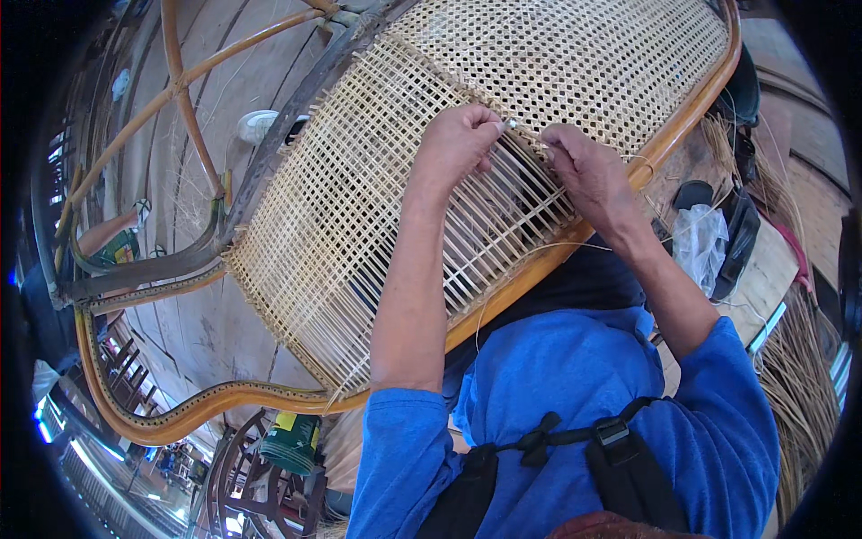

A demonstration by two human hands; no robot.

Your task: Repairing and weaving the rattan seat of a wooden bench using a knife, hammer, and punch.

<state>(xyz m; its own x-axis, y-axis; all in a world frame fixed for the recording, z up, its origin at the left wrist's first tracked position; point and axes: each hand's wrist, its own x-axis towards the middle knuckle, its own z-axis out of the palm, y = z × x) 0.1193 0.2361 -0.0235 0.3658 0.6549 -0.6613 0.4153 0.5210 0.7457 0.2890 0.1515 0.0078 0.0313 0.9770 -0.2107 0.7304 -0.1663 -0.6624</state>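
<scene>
A woven cane panel [332,162] stretches across a curved brown wooden chair frame [687,135]. Above its middle seam, my left hand [458,148] is closed in a pinch. A small shiny pale tip [511,123] shows at its thumb; what it belongs to is too small to make out. Just to the right, my right hand [588,175] has its fingers curled and pressed together at the seam, hiding whatever is in them. Between and below the hands, loosely spaced cane strands [503,216] leave open gaps. A thin loose strand [575,243] curves over the frame's near edge.
On the right lie a clear plastic bag [700,241] and a bundle of long dry cane strips [795,395]. A green bucket [292,442] stands below the frame, near dark wooden chair parts [242,467]. Another person's leg [108,234] shows at far left.
</scene>
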